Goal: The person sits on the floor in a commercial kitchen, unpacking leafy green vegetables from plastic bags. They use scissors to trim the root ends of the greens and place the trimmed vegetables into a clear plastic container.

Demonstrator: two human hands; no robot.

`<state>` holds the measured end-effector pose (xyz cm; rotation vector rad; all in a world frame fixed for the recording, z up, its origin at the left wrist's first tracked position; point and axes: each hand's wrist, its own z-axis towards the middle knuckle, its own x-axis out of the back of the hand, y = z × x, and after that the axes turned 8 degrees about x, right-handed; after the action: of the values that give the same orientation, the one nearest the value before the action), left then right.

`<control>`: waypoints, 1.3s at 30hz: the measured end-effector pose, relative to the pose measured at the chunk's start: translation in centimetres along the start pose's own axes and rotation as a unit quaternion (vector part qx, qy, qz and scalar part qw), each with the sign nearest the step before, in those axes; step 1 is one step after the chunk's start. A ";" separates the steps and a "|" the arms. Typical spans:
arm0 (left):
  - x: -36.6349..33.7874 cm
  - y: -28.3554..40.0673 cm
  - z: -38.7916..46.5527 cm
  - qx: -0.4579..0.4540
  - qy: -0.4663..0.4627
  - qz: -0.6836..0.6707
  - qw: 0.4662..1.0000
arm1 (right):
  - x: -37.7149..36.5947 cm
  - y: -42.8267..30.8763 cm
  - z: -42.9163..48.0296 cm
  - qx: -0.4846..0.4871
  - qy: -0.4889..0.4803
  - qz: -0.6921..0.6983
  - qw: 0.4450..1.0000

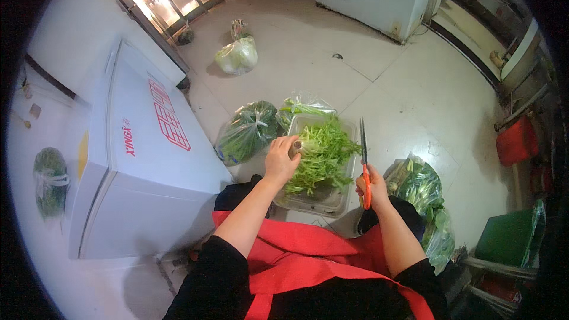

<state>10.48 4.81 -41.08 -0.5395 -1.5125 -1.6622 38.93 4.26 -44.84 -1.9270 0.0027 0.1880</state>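
Note:
My left hand point(282, 160) grips the pale root end of a head of leafy greens point(326, 155), which looks like frisée. The cut base of its stem shows at my fingertips, facing up and toward me. The leaves spread to the right over a clear plastic tub point(311, 207) on the floor between my feet. In my right hand point(377, 189) is a pair of scissors point(366, 186) with orange handles. Their blades point away from me, close to the right edge of the leaves, and seem nearly closed.
Bagged greens point(249, 131) and a second plastic bag point(306, 104) lie beyond the tub. More bagged vegetables point(418, 186) are by my right knee. A white freezer point(155, 151) stands at the left. Bagged cabbage point(238, 56) sits farther off; a green container point(506, 235) is at right.

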 end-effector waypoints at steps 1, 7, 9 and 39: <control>0.7 0.8 0.1 -0.010 0.017 -0.012 1.000 | 0.0 0.0 -0.1 0.021 -0.020 -0.006 1.000; 4.4 3.6 0.5 -0.051 0.085 -0.062 0.993 | 0.9 0.4 -0.2 0.041 -0.045 -0.058 0.996; 5.1 3.9 0.7 -0.047 0.092 -0.104 0.989 | 1.2 0.8 -0.2 0.036 -0.026 -0.052 0.998; -4.5 5.4 7.9 0.082 -0.353 -0.157 0.919 | -4.4 2.3 4.4 0.113 -0.035 0.029 0.993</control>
<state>15.73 13.81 -39.66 -0.9052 -2.3405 -1.6323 33.84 7.18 -47.91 -1.6939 0.0321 0.2821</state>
